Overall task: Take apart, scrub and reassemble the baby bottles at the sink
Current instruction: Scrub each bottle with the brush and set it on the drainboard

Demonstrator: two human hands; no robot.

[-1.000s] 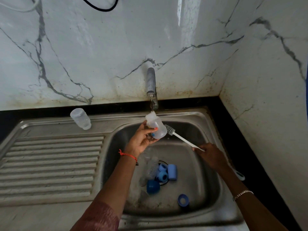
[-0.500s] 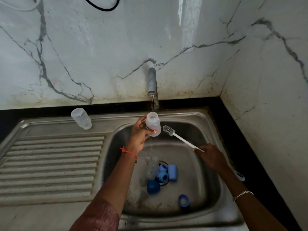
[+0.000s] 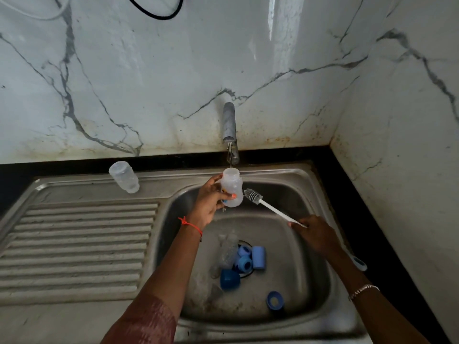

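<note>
One bottle [image 3: 233,183], gripped by left hand [image 3: 208,203], stands beside brush [image 3: 273,208] gripped by right hand [image 3: 315,234].

Bottle [image 3: 233,187] translucent white; brush [image 3: 275,210] white; caps [image 3: 258,257] blue; wall [image 3: 149,83] white, grey-veined; wrist thread [image 3: 190,224] orange, perhaps red.

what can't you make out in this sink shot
All in the head view:
Clear parts in the sink: see-through and blurred under the running water, so the count is unclear.
Brush: the middle of its handle is hidden in the right hand.
Bottle: its left side is covered by the left hand.
Cable: cut off by the top edge.
</note>
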